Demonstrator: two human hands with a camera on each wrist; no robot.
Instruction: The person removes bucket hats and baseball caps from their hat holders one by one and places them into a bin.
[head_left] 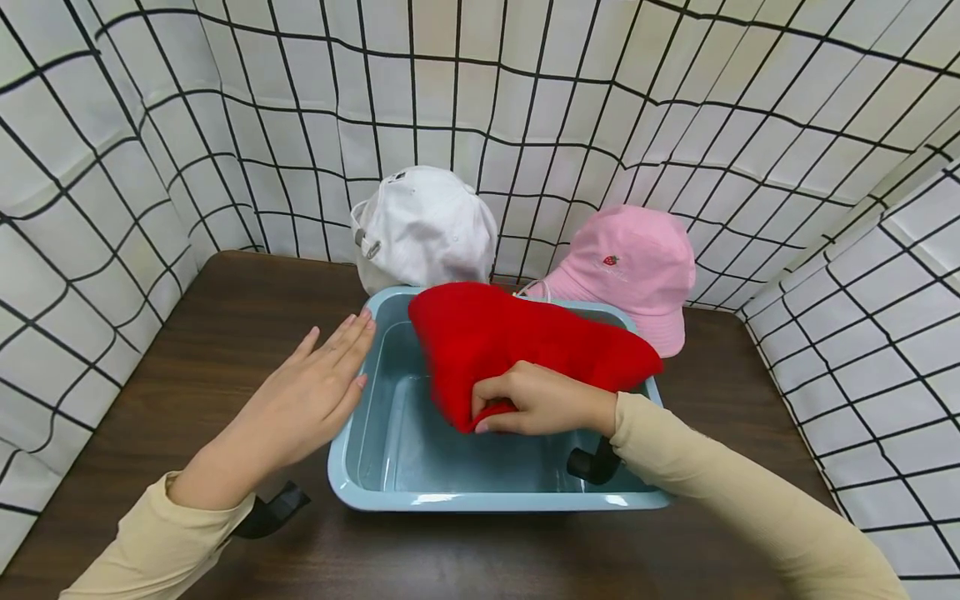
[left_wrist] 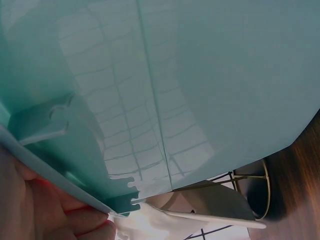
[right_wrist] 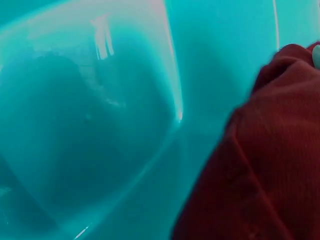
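Observation:
In the head view a light blue plastic basin [head_left: 495, 502] stands on the table. A soft red cloth [head_left: 517, 333], smooth and bulky, lies across its back and right part, one end reaching over the right rim. My right hand [head_left: 536, 400] pinches the near edge of this cloth between thumb and curled fingers, above the basin floor. In the right wrist view the red cloth [right_wrist: 270, 160] shows a seam line against the basin wall. My left hand [head_left: 318, 392] lies along the left rim with its fingers straight; in the left wrist view fingers [left_wrist: 65, 215] show at the rim.
Behind the basin sits a white cap [head_left: 431, 229], and to its right a pink cap [head_left: 633, 262] with a small strawberry patch. White panels with a black wire grid [head_left: 480, 92] enclose the back and sides of the dark wooden table [head_left: 247, 333].

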